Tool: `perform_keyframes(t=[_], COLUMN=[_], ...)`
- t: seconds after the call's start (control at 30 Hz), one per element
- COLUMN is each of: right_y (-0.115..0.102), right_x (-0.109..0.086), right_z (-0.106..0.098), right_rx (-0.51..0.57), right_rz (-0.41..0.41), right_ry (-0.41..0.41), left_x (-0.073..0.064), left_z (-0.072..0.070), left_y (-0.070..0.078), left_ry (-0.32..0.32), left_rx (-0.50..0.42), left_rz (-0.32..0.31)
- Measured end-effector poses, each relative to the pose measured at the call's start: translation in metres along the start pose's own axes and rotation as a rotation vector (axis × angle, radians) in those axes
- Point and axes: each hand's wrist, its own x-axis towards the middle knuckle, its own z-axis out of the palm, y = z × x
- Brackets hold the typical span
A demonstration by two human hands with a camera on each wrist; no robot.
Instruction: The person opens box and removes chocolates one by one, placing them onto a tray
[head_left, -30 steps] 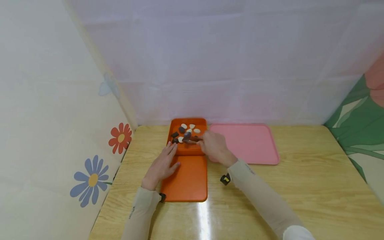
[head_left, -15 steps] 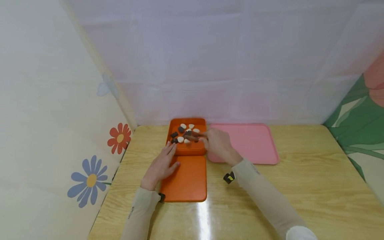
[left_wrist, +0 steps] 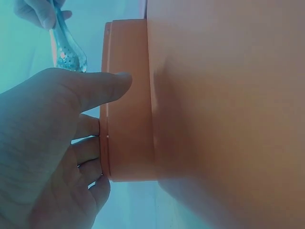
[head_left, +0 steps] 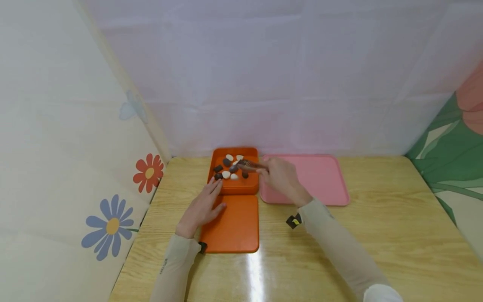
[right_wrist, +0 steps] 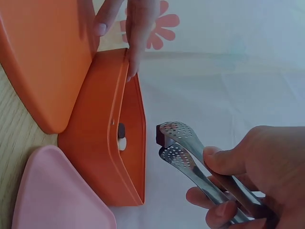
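Observation:
My right hand (head_left: 283,178) holds metal tongs (right_wrist: 177,128) with perforated, spoon-like ends above the orange box (head_left: 238,191). A small dark brown piece (right_wrist: 160,136) sits between the tong tips in the right wrist view. Inside the box lie several dark pieces (head_left: 218,168) and white pieces (head_left: 226,174), which look like pebbles or sweets. My left hand (head_left: 199,209) rests its fingertips at the box's near left rim, its thumb stretched toward the orange lid (head_left: 232,228). In the left wrist view, the fingers (left_wrist: 88,149) touch the box rim.
To the right of the box lies a pink tray (head_left: 320,180), partly behind my right hand. The orange lid lies flat in front of the box on the wooden table (head_left: 377,218). Printed cloth walls (head_left: 294,84) stand at the back and sides.
My right hand has drawn slightly right and upward with the tongs, which stood lower among the pieces before. My left hand stays at the box rim.

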Motion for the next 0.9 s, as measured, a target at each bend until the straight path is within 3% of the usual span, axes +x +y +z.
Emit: perform_keyframes(t=[0.5,0.9], right_y=[0.023,0.046], right_x=[-0.008,-0.009], right_z=[-0.015,-0.026], right_rx=[-0.022,0.035], right_rz=[0.054,0.062], right_ry=[0.017,0.06], left_x=[0.0,0.0], left_z=[-0.002,-0.001], left_y=[0.002,0.003], left_ry=[-0.006,-0.002], left_rx=[0.013,0.021], left_rz=[0.0,0.003])
